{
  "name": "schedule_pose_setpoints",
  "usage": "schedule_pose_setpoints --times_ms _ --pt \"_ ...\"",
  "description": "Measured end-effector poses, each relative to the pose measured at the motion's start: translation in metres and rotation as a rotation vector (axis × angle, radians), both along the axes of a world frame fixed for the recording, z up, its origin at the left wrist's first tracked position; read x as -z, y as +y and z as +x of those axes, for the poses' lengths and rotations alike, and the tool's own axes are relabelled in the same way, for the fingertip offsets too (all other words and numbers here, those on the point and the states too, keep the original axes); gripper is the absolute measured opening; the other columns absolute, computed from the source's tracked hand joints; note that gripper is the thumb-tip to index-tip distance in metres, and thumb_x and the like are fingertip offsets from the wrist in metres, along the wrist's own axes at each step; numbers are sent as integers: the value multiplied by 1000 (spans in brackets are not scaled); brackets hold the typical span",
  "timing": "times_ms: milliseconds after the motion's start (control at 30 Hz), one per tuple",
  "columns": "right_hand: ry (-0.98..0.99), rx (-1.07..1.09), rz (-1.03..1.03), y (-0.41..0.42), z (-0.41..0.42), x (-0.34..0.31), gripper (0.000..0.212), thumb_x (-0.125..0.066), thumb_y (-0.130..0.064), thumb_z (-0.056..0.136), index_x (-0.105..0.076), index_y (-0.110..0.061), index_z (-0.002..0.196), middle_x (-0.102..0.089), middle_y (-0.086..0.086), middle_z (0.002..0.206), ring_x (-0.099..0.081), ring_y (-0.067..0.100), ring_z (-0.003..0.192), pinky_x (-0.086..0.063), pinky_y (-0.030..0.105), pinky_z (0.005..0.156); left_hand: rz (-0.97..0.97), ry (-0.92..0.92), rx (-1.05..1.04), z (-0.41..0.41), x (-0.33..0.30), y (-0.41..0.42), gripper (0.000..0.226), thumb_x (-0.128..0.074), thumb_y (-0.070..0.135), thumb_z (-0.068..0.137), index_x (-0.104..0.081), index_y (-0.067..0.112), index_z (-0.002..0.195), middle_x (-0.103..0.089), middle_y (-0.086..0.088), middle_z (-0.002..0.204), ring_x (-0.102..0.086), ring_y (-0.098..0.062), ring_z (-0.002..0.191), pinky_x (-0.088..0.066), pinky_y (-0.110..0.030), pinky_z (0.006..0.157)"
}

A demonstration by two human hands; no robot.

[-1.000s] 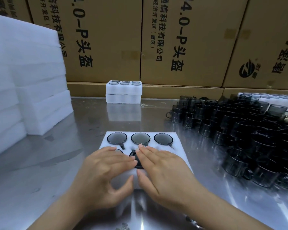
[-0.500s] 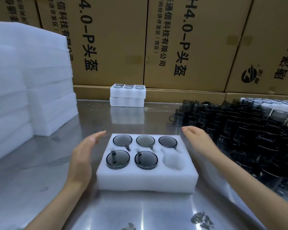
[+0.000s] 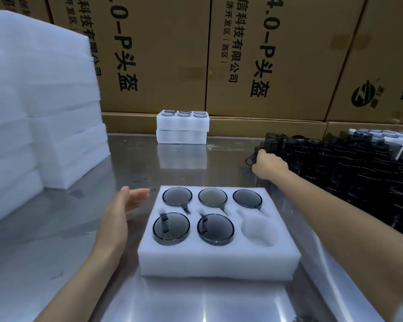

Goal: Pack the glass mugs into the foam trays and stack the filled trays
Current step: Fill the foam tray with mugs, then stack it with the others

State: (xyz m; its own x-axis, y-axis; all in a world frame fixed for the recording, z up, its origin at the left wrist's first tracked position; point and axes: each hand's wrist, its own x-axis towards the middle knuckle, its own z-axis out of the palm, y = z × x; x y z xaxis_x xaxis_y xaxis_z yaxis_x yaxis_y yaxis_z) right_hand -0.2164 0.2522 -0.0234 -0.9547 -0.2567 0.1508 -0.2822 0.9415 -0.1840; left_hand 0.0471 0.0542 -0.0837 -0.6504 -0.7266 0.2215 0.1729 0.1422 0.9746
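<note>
A white foam tray (image 3: 216, 261) lies on the steel table in front of me. Several smoked glass mugs (image 3: 171, 230) sit in its pockets; the front right pocket (image 3: 257, 231) is bare. My left hand (image 3: 116, 219) hovers flat just left of the tray, fingers straight, holding nothing. My right hand (image 3: 266, 167) is stretched out to the near corner of the crowd of loose dark mugs (image 3: 340, 163), its fingers curled over one mug (image 3: 254, 159) at the edge. Two filled trays (image 3: 182, 127) are stacked at the back.
Tall stacks of blank foam trays (image 3: 40, 108) fill the left side. Brown cartons (image 3: 265, 56) wall off the back. Another tray with mugs (image 3: 382, 135) stands behind the loose mugs at the far right.
Both hands lifted off the tray's front mugs and spread apart. My right hand has since travelled further back and right to the loose mugs and curled onto one.
</note>
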Motion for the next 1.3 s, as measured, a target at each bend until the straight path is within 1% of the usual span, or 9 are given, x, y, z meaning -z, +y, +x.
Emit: schedule_pose_setpoints --times_ms 233,433,533,633,767,900,1000,1100,1300 --pt "143 -12 136 2 -4 5 25 -48 -15 94 -56 -6 117 -53 15 122 -50 34 111 -40 35 72 5 8 0 -2 0 -1 46 -27 33 101 -70 18 93 -70 0 102 -58 -14 98 -38 -27 86" --pt "261 -109 56 12 19 14 29 -53 -37 91 -68 -12 98 -53 6 117 -37 28 117 -44 35 74 15 -2 10 -3 0 -1 47 -27 34 101 -70 17 92 -69 -1 98 -56 -13 92 -38 -28 83" --pt "157 -124 -120 23 34 21 19 -56 -30 84 -62 -13 77 -59 4 103 -44 30 110 -42 32 68 17 -4 18 -2 0 -2 47 -27 34 101 -69 18 91 -69 0 96 -55 -12 89 -38 -28 79" --pt "-15 -81 -383 40 49 16 19 -56 -28 82 -53 -14 69 -64 5 76 -62 29 84 -47 33 68 15 -9 22 -2 0 -3 47 -25 34 101 -69 19 90 -68 0 95 -55 -12 88 -38 -28 77" --pt "188 -174 -630 57 82 -3 28 -57 -36 88 -56 -17 68 -63 2 76 -61 20 77 -46 33 66 11 -14 27 -2 -1 -4 47 -24 34 101 -68 21 89 -67 0 92 -54 -12 86 -36 -26 75" --pt "249 -324 -855 64 137 -15 19 -60 -42 84 -56 -26 76 -63 -11 78 -58 2 75 -45 23 65 9 -19 29 -2 -1 -2 47 -24 34 101 -68 21 89 -66 2 91 -54 -11 86 -36 -25 75" --pt "219 -431 -809 66 173 -6 24 -62 -48 75 -54 -33 92 -62 -22 86 -58 -7 86 -44 13 71 7 -13 30 0 -1 -2 47 -24 34 101 -68 22 88 -66 2 91 -53 -11 85 -36 -25 74" --pt "274 -492 -612 64 189 5 33 -62 -47 76 -60 -34 106 -61 -23 98 -56 -2 92 -46 21 76 0 -9 33 0 -1 -2 47 -25 34 101 -68 22 87 -66 2 90 -52 -13 85 -36 -27 74" --pt "304 -508 -504 61 194 1 32 -63 -39 77 -67 -31 107 -64 -19 100 -55 6 95 -42 22 81 12 0 41 1 0 -3 47 -25 35 101 -69 23 86 -66 2 89 -53 -14 86 -36 -26 75"
